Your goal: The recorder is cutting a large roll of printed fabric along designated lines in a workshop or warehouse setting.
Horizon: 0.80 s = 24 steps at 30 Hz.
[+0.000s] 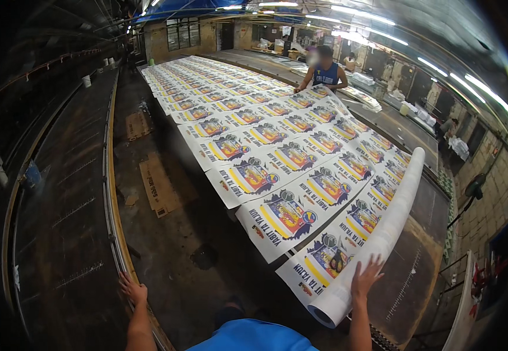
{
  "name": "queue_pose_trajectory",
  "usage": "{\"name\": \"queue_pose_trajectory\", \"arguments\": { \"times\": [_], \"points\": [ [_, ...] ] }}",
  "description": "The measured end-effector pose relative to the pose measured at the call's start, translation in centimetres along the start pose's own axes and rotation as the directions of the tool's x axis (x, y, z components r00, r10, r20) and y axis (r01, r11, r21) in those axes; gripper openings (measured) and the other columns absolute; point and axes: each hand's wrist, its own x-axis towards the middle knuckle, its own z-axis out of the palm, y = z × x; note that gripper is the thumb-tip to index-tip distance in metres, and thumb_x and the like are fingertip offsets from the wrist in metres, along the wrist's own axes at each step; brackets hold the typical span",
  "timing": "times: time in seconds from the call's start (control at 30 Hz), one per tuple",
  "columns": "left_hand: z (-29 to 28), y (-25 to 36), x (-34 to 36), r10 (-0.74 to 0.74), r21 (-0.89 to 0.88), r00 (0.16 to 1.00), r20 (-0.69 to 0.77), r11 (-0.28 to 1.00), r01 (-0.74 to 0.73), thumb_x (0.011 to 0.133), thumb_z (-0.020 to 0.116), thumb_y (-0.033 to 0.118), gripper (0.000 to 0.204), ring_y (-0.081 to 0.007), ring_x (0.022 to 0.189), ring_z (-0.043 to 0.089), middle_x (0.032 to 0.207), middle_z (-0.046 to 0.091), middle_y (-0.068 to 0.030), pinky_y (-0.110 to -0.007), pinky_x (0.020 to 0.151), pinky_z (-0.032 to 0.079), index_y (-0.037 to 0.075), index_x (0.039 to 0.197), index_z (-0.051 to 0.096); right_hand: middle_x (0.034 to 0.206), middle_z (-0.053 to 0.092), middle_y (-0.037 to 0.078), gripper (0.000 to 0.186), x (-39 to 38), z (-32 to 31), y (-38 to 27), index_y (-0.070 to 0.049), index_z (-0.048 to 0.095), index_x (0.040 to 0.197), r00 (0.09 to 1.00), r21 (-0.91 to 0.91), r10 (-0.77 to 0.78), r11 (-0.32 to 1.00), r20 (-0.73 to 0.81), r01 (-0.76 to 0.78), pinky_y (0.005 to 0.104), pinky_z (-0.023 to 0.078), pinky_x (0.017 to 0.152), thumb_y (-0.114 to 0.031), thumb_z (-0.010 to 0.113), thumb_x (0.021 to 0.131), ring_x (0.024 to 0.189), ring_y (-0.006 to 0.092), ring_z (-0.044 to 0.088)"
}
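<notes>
A long white roll (395, 219) of sheet material lies slantwise across the right side of the printed sheets (292, 213). Against the roll's near end rests my right hand (366, 278), its fingers spread and not wrapped round it. My left hand (133, 289) lies on the rail (115, 245) along the edge of the left table, fingers apart. Dark-handled scissors (338, 260) lie on the print just left of the roll. The sheets carry rows of the same colourful design in yellow, blue and purple.
Across the long table a person in a blue sleeveless top (326, 76) handles the sheets' far edge. Flattened cardboard (159, 184) lies on the floor between the tables. The dark left table (61, 234) runs alongside. A standing fan (475, 186) is at the right wall.
</notes>
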Motion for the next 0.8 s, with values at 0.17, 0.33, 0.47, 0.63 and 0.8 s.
{"name": "queue_pose_trajectory", "arguments": {
  "times": [0.17, 0.33, 0.47, 0.63, 0.8],
  "points": [
    [0.3, 0.0, 0.3, -0.001, 0.038, 1.000, 0.017, 0.999, 0.001, 0.075, 0.067, 0.018, 0.096, -0.0375, 0.145, 0.023, 0.163, 0.012, -0.0095, -0.055, 0.116, 0.026, 0.008, 0.155, 0.015, 0.163, 0.015, 0.009, 0.065, 2.6, -5.2, 1.6, -0.011, 0.025, 0.154, 0.917, -0.041, -0.105, 0.994, -0.385, 0.097, 0.0624, -0.001, 0.115, -0.038, 0.048, 0.099, 0.152, 0.0284, 0.003],
    [0.1, 0.2, 0.0, 0.010, 0.043, 0.999, 0.047, 0.999, -0.012, 0.076, 0.066, 0.018, 0.095, -0.0379, 0.145, 0.023, 0.162, 0.012, -0.0104, -0.055, 0.116, 0.025, 0.008, 0.155, 0.015, 0.164, 0.013, 0.007, 0.065, 1.2, 0.0, -0.1, -0.013, 0.029, 0.153, 0.981, -0.268, 0.060, 0.957, -0.182, -0.108, 0.0665, 0.006, 0.114, -0.040, 0.050, 0.098, 0.151, 0.0303, 0.004],
    [-0.2, 0.7, -0.2, 0.000, 0.029, 0.999, 0.044, 1.000, -0.001, 0.075, 0.067, 0.018, 0.096, -0.0387, 0.144, 0.024, 0.163, 0.012, -0.0106, -0.054, 0.116, 0.025, 0.008, 0.155, 0.014, 0.160, 0.022, 0.012, 0.071, -0.2, 2.6, 0.2, -0.011, 0.033, 0.151, 0.975, -0.196, 0.121, 0.977, 0.189, -0.083, 0.0691, 0.018, 0.110, -0.047, 0.054, 0.094, 0.149, 0.0323, 0.013],
    [-0.4, 0.3, 0.0, 0.008, 0.018, 0.999, 0.043, 1.000, -0.008, 0.077, 0.066, 0.019, 0.094, -0.0386, 0.145, 0.023, 0.163, 0.012, -0.0098, -0.054, 0.116, 0.025, 0.008, 0.155, 0.015, 0.156, 0.030, 0.015, 0.060, -0.2, 1.3, 0.5, -0.009, 0.043, 0.143, 0.991, 0.042, 0.008, 0.999, 0.135, -0.014, 0.0682, 0.014, 0.111, -0.043, 0.055, 0.095, 0.149, 0.0333, 0.016],
    [-0.5, 0.0, 0.2, -0.008, 0.022, 0.999, 0.036, 1.000, 0.007, 0.078, 0.065, 0.019, 0.092, -0.0384, 0.145, 0.023, 0.163, 0.012, -0.0091, -0.054, 0.116, 0.025, 0.008, 0.155, 0.016, 0.150, 0.039, 0.014, 0.047, -1.2, 0.5, -2.6, -0.007, 0.049, 0.133, 0.968, 0.170, -0.205, 0.959, -0.146, 0.228, 0.0630, 0.003, 0.115, -0.033, 0.055, 0.094, 0.148, 0.0330, 0.018]
  ]
}}
